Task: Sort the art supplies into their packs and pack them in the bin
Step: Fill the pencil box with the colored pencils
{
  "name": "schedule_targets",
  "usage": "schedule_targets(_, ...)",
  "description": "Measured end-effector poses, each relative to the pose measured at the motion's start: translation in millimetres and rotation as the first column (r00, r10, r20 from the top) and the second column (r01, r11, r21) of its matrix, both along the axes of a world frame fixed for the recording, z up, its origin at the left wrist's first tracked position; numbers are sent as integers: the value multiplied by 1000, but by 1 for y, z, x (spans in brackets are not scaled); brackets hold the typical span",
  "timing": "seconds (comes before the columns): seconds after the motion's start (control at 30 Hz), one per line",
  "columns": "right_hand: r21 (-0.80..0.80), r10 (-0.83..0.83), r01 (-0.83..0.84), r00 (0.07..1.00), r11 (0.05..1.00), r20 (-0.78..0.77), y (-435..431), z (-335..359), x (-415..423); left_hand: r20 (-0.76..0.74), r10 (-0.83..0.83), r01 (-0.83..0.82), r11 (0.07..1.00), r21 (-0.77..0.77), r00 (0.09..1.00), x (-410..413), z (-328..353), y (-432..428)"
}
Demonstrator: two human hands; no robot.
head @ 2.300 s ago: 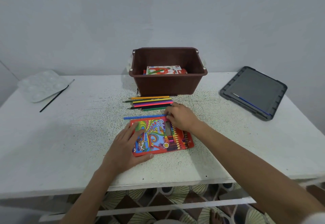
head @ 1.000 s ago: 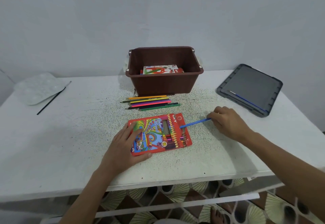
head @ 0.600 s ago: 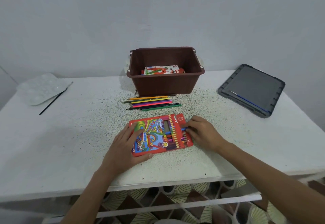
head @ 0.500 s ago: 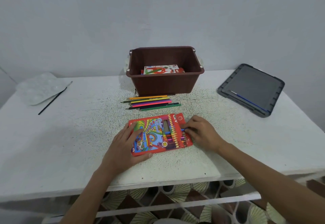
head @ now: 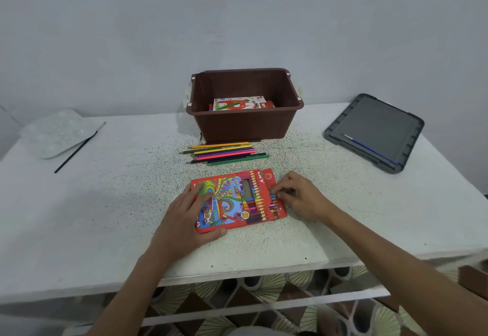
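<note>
Left hand (head: 182, 219) flat on pencil pack (head: 237, 201); right hand (head: 301, 198) pinches blue pencil (head: 273, 196) beside it.

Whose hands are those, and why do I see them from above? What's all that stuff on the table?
There is no robot here. A person wears a camera on their head, so you see their own two arms from above. The left hand lies flat on a red pencil pack, likely to steady it. The right hand pinches a blue pencil at the pack's right end. On the white table, loose pencils lie before a brown bin, which holds another box. A grey lid lies to the right, a paint palette and a brush to the left.
</note>
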State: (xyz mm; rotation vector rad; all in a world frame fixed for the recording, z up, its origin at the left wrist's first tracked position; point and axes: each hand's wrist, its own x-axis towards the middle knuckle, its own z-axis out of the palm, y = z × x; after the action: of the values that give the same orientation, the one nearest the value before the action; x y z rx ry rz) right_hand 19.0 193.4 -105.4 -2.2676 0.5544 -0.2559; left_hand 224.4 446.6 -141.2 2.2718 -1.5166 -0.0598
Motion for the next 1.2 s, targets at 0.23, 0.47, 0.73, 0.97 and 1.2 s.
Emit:
schedule_targets(0.23, 62, -45, 44, 999, 997, 23, -3, -3, -3, 8, -3, 3, 1000, -5, 1000, 1, -1, 0)
schedule_targets(0.47, 118, -129, 116, 987, 986, 101, 4, -13, -3, -61, -9, 7, 999, -37, 998, -1, 7, -1)
schedule_targets(0.73, 45, -141, 136, 979, 990, 146, 9, -24, -2, -210, 182, -233, 940, -248, 961, 26, 30, -32)
schedule_targets(0.97, 1, -171, 173, 972, 985, 160, 14, -24, -2, 50, 192, -185, 975, -126, 980, 46, 47, -86)
schedule_targets(1.2, -31, -191, 199, 966, 979, 173, 16, -23, 0, 264, 59, -63, 998, 6, 963, 47, 36, -98)
